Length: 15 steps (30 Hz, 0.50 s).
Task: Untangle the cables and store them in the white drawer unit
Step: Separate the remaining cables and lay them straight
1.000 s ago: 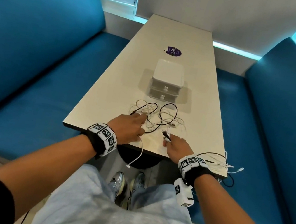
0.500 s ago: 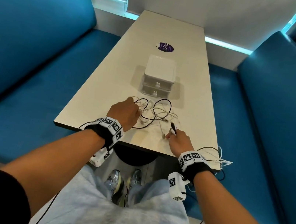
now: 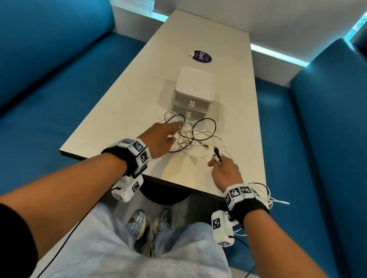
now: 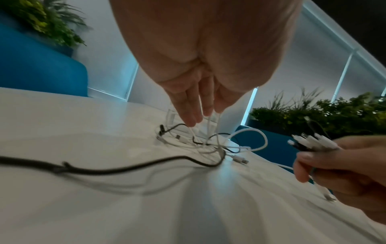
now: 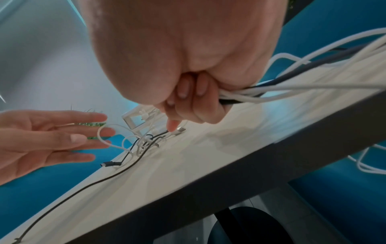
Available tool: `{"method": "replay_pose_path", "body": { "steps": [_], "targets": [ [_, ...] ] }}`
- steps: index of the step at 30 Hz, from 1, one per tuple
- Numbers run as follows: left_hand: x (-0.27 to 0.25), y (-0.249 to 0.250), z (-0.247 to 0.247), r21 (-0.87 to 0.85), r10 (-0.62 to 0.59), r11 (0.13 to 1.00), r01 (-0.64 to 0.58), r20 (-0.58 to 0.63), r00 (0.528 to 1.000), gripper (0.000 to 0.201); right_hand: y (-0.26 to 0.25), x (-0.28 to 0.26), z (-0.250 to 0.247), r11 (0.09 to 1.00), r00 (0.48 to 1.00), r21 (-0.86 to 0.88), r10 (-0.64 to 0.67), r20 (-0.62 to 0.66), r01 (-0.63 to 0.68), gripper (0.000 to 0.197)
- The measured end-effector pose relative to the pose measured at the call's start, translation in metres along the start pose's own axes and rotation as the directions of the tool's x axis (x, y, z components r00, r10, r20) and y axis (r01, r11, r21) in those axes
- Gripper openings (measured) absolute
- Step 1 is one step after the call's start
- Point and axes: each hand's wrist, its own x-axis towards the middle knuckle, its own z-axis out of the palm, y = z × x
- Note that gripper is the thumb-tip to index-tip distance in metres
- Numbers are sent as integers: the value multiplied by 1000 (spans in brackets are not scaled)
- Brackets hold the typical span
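A tangle of white and black cables [image 3: 196, 136] lies on the table [image 3: 136, 97] just in front of the white drawer unit [image 3: 195, 88], whose two drawers are closed. My left hand [image 3: 175, 129] reaches into the tangle's left side with straight fingers [image 4: 191, 115], and a white cable runs between them. My right hand [image 3: 217, 162] is near the table's front edge, right of the tangle. It grips a bundle of cable ends [image 4: 311, 142], white and black, with the plugs sticking out past the fingers. The bundle's cables [image 5: 292, 82] trail back over the table's right corner.
Blue benches [image 3: 32, 67] run along both sides of the narrow table. A purple sticker [image 3: 201, 56] lies beyond the drawer unit. Loose cable loops [image 3: 267, 195] hang off the near right corner. My legs and shoes are under the table's front edge.
My left hand has moved forward from the table's front edge into the tangle and its fingers have straightened. The right hand has kept its grip on the cable ends and shifted slightly right.
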Motion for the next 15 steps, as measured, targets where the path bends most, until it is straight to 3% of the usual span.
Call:
{"method": "replay_pose_path", "body": {
  "steps": [3,5,9,12,15],
  "targets": [
    [-3,-14,-25,-53,-34,998,29,-104,994,52,-2,-3,3,1000,1000,-21,0,10,0,30],
    [-7,-23,-44,17,-72,997,74,-117,991,45,-3,-5,5,999,1000,-44,-9,15,9,30],
    [-22,-40,-80,316,-240,929,192,119,964,29,-1,-6,10,997,999,-70,-11,47,14,30],
    [-38,-52,-83,540,-319,829,149,237,917,39,1,-5,15,997,998,-82,-6,69,12,28],
    [-49,-58,-72,598,-326,794,109,269,906,28,0,-6,18,994,997,-110,-6,74,14,26]
  ]
}}
